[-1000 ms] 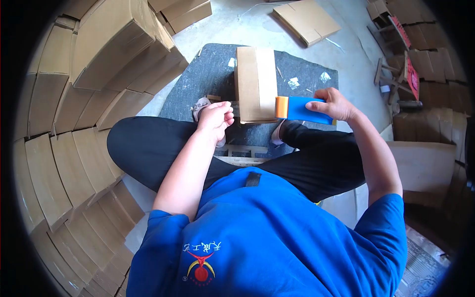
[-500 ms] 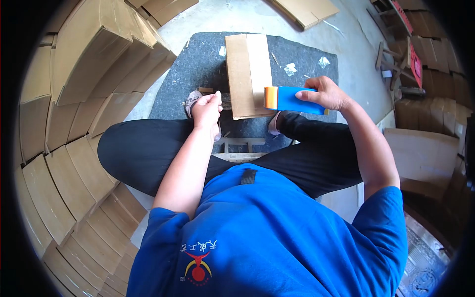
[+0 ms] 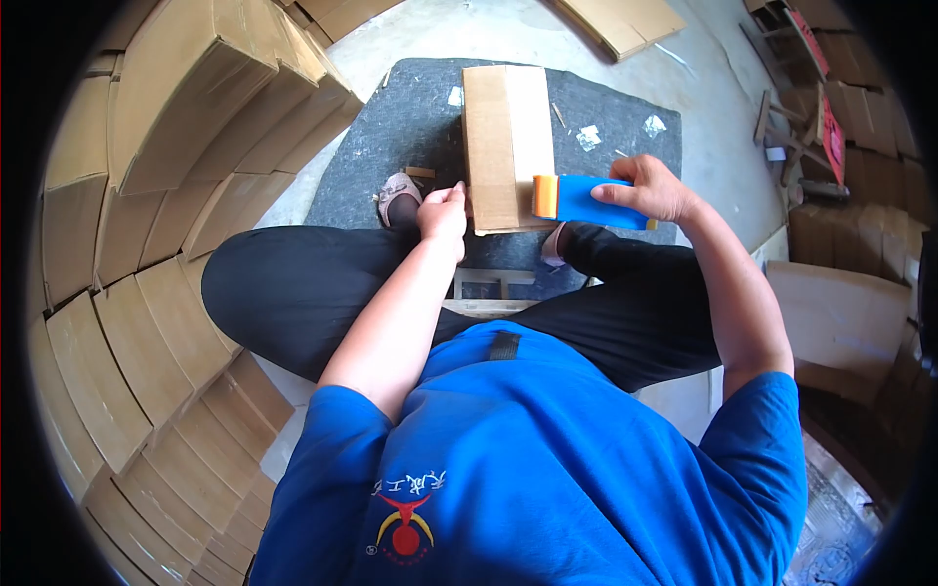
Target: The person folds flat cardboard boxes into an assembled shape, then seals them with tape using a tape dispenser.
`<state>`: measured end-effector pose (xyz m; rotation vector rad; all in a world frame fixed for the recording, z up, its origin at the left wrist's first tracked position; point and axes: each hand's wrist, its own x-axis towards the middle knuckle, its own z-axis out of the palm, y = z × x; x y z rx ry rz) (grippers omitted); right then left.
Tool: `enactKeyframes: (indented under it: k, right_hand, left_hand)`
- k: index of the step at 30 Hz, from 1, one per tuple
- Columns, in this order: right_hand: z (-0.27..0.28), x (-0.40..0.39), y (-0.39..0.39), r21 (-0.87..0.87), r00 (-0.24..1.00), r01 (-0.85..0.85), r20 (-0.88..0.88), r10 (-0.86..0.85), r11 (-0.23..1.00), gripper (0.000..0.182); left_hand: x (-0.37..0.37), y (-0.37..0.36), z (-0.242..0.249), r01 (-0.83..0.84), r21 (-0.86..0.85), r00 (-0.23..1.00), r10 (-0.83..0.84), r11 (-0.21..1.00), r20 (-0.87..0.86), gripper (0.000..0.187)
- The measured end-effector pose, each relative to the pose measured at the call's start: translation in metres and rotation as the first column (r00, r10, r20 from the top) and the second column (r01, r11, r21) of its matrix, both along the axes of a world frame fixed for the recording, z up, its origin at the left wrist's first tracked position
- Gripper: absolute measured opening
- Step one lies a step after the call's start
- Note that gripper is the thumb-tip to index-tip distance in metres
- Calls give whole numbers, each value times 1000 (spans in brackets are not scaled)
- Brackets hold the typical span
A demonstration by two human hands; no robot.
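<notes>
A cardboard box [image 3: 493,137] stands on the dark mat between my feet, its top bright on the right half. My right hand [image 3: 653,190] is closed around a blue tape dispenser [image 3: 596,203], whose orange end overlaps the box's right edge near its close corner. On the other side, my left hand [image 3: 446,217] has its fingers curled together right at the box's left side. Whatever those fingers may hold is hidden.
Tall stacks of folded cardboard [image 3: 195,107] rise along the left. The mat [image 3: 391,117] carries small scraps. More flat cardboard [image 3: 620,24] lies on the floor ahead, with further stacks [image 3: 840,313] and a wooden frame [image 3: 796,137] at the right.
My left hand has moved right, closer to the box's left side. The tape dispenser stays in my right hand at the box's right edge. The whole view has shifted slightly.
</notes>
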<state>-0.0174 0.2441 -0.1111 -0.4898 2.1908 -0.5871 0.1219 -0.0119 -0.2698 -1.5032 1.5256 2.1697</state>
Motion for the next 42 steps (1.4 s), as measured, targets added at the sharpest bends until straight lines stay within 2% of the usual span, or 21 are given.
enactKeyframes:
  k: [1,5,7,9,10,12,13,14,15,16,17,19,20,21,24,30,31,35,38,40,42]
  right_hand:
    - [-2,0,0,-2,1000,-3,1,3,1000,56]
    - [-8,1,0,27,1000,13,-5,-13,1000,54]
    - [-9,1,0,37,1000,22,-8,-22,999,53]
    - [-7,0,-2,67,1000,8,-3,-7,998,53]
    - [-7,-1,-2,67,1000,9,-5,-9,998,53]
    - [-7,-3,1,63,999,-20,-34,22,998,53]
    - [-7,-3,2,66,999,-10,-33,13,998,53]
    - [-4,-3,1,80,1000,-13,-27,15,997,56]
    - [-2,-4,-1,93,1000,-15,-23,17,996,59]
    - [-2,-4,-1,94,1000,-4,-24,7,996,59]
    - [-2,-5,-1,83,1000,-21,-16,22,996,60]
    - [0,-5,-1,72,1000,-27,-8,28,997,60]
    - [2,-5,-2,57,999,-42,-11,42,997,61]
    - [2,-5,-3,42,998,-56,-14,57,998,62]
    - [4,-3,-3,12,997,-69,-35,69,998,54]
    - [6,-4,-8,41,998,-46,-49,48,998,62]
    - [5,-4,-10,46,999,-21,-28,23,999,68]
    - [1,3,-24,9,998,64,7,-64,998,68]
    - [5,9,-30,59,1000,16,11,-16,998,68]
    - [0,15,-34,79,1000,-4,6,4,997,68]
    - [-6,21,-35,119,999,-37,-6,38,992,68]
  left_hand:
    - [-2,4,-22,-7,-63,1000,6,998,-6,26]
    - [-5,15,-13,32,-204,995,-12,978,97,32]
    - [-3,12,-12,16,-27,997,-14,1000,71,40]
    - [2,14,-5,53,-71,953,-29,996,301,57]
    - [5,7,-2,59,96,908,-93,994,408,71]
    - [12,-2,-25,227,-97,894,-168,969,415,67]
    - [14,0,-26,196,-321,944,-89,926,318,58]
    - [10,1,-1,227,-550,971,-140,804,195,52]
    - [9,-3,4,262,-735,947,-313,626,71,51]
    - [9,-7,9,226,-881,869,-495,416,-11,50]
    - [7,-2,36,218,-936,769,-640,278,-11,51]
    - [8,16,55,247,-957,623,-782,154,34,54]
    - [9,26,66,339,-936,572,-811,100,121,62]
    - [11,35,73,406,-912,535,-825,61,183,71]
    - [10,44,72,475,-877,508,-790,-75,343,82]
    - [11,26,75,501,-852,432,-808,-154,400,77]
    - [10,21,77,477,-863,443,-803,-165,398,77]
    - [9,8,90,440,-884,512,-765,-157,390,81]
    - [20,12,92,484,-866,609,-663,-124,435,92]
    - [29,17,95,586,-810,634,-623,1,458,89]
    - [45,19,84,484,-860,724,-627,162,289,69]
